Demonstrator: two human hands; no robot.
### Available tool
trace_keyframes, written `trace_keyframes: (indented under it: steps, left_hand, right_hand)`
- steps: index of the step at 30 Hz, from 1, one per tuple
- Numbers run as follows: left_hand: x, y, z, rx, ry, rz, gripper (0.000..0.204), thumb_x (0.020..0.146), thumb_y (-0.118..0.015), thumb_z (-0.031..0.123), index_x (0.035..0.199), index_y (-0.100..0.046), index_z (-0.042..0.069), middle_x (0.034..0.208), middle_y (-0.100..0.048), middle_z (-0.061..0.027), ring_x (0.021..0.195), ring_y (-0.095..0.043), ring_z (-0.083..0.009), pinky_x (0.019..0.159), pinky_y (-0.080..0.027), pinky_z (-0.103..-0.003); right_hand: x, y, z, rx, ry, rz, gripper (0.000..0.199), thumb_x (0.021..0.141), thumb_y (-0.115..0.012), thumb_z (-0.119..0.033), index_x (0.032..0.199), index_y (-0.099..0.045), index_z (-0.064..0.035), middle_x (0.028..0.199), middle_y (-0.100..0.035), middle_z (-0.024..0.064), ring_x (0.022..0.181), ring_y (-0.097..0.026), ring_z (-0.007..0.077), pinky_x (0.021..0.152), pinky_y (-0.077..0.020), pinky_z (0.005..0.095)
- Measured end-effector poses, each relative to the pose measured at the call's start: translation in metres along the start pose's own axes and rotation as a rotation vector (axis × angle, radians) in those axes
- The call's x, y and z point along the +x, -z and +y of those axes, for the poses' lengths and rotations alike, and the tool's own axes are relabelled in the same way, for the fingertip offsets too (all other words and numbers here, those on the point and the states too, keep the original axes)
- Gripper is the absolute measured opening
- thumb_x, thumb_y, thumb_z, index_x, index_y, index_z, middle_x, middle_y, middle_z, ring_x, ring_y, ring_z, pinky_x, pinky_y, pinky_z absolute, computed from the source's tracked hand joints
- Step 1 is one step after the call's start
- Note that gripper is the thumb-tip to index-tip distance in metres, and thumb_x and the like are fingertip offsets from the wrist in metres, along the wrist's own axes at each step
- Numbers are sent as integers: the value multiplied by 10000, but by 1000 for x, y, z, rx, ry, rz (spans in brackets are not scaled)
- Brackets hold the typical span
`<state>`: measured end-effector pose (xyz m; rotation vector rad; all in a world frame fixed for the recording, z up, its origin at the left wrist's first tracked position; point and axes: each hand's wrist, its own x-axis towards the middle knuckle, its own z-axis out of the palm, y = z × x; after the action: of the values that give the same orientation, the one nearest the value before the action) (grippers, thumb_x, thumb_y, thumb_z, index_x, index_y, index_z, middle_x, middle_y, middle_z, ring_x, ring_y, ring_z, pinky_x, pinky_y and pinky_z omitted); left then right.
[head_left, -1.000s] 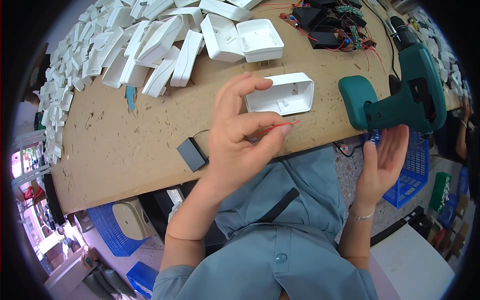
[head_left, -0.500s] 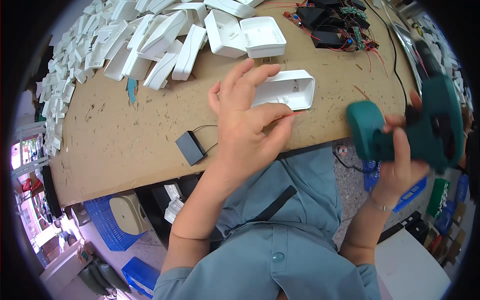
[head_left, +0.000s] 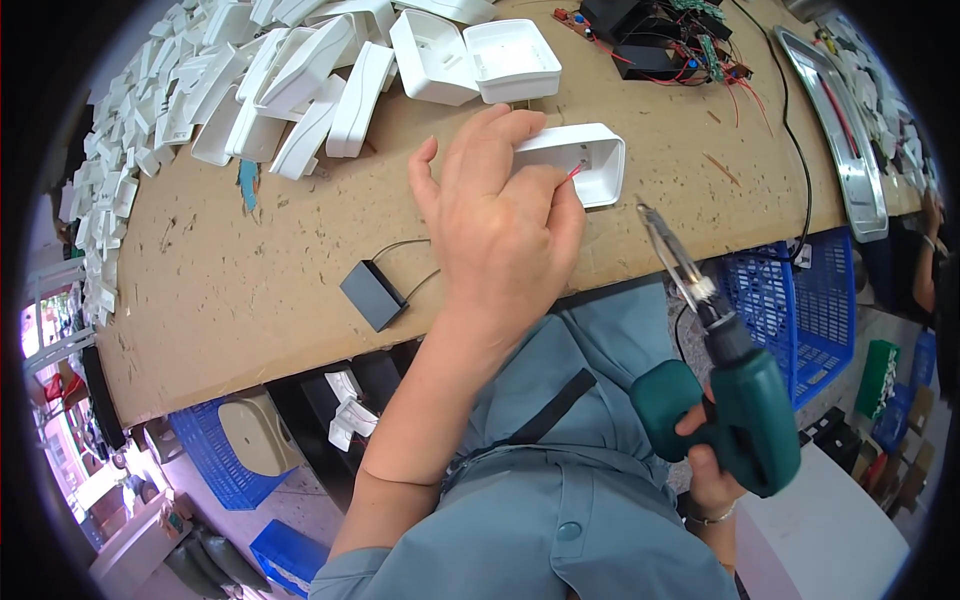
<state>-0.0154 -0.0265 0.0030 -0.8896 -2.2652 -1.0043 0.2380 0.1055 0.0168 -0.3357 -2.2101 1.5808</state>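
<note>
In my right hand is a green soldering gun, gripped by its handle. Its metal tip points up and left toward the table's near edge, apart from the housing. The thumb and finger of my left hand are pinched on a thin red wire, whose end reaches into an open white plastic housing. That housing lies on the table just beyond my fingers, partly hidden by them. Beside my left wrist a black rectangular box rests on the table, with a dark cord running from it behind my hand.
White plastic housings are heaped along the far left. Black parts with red wires and circuit boards lie at the far right, near a black cable and a metal tray. Blue crates stand below the table's right side.
My right hand has come down and left, and the soldering gun has turned its tip toward the housing. The red wire in my left fingers now points up into the housing.
</note>
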Motion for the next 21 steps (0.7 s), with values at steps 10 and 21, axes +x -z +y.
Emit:
trace_keyframes:
  steps: [10,21]
  left_hand:
    - [4,-3,2,58,-6,-21,69,650,-669,70,649,-625,17,1052,-588,-78,995,-527,-272,824,-332,-458]
    - [4,-3,7,131,39,-45,54,643,-683,74,692,-693,54,1020,-624,-55,969,-551,-239,883,-346,-367]
  right_hand:
    - [25,-19,8,38,29,-172,563,829,-627,-78,1315,-396,87,1229,-548,246,767,-612,213,683,-511,328]
    - [37,-32,-8,213,-158,-41,209,824,-618,33,1029,-580,29,887,-596,84,763,-561,151,685,-469,273]
